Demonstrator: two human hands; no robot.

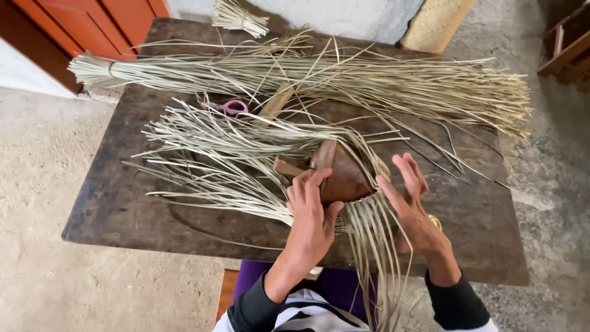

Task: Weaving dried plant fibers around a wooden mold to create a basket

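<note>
With the left hand (pixel 313 212) pressing the wooden form (pixel 341 178) and the right hand (pixel 409 203) spread loose, the strips (pixel 369 233) hanging over the surface's (pixel 123 203) near edge may slip and unravel.

Showing pale straw-green strips (pixel 246 154) fanning toward nine o'clock from a reddish-brown wooden form (pixel 344 178), plain and unpatterned. Lying at twelve o'clock, a long bundle (pixel 319 77) of the same pale straw, tinged greenish-grey at its bound end. Peeking through the strands at eleven o'clock, scissors (pixel 230 107) with pink-lilac handles. Carrying all of it, a table (pixel 123 203) in dark, weathered brown, mottled with grey scuffs. Appearing at ten o'clock, a door (pixel 92 21) in orange-red. Surrounding the table, a floor (pixel 43 160) of speckled grey-beige. Showing at six o'clock, black sleeves (pixel 455 304), a black-and-white striped top (pixel 301 313) and purple cloth (pixel 338 286).
</note>
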